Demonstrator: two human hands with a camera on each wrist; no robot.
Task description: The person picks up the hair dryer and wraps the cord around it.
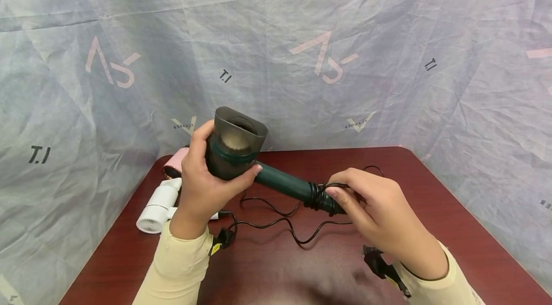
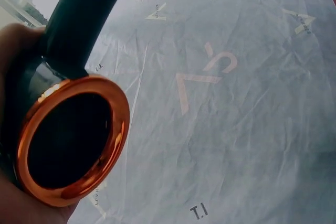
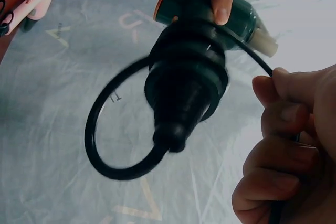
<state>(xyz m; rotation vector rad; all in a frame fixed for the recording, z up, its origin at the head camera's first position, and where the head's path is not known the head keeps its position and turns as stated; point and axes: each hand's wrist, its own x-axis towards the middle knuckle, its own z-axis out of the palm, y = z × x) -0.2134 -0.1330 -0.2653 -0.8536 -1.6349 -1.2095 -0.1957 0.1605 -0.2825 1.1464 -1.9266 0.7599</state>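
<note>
A dark green hair dryer [image 1: 282, 181] with a smoky see-through nozzle [image 1: 241, 137] is held above the table. My left hand [image 1: 211, 180] grips its head, thumb near the base of the handle. The left wrist view shows the dryer's copper-coloured rear ring [image 2: 123, 114]. Black cord [image 1: 318, 196] is wound in several turns round the handle's lower end. In the right wrist view a cord loop [image 3: 92, 129] leaves the handle's tip. My right hand [image 1: 379, 204] pinches the cord beside these turns, its other fingers curled round the cord.
On the table [image 1: 267, 257], a white hair dryer [image 1: 159, 204] lies at the left, with a pink hair dryer [image 1: 176, 163] behind it. Loose black cord [image 1: 276, 221] runs across the middle. A grey printed cloth [image 1: 276, 56] hangs behind the table and at both sides.
</note>
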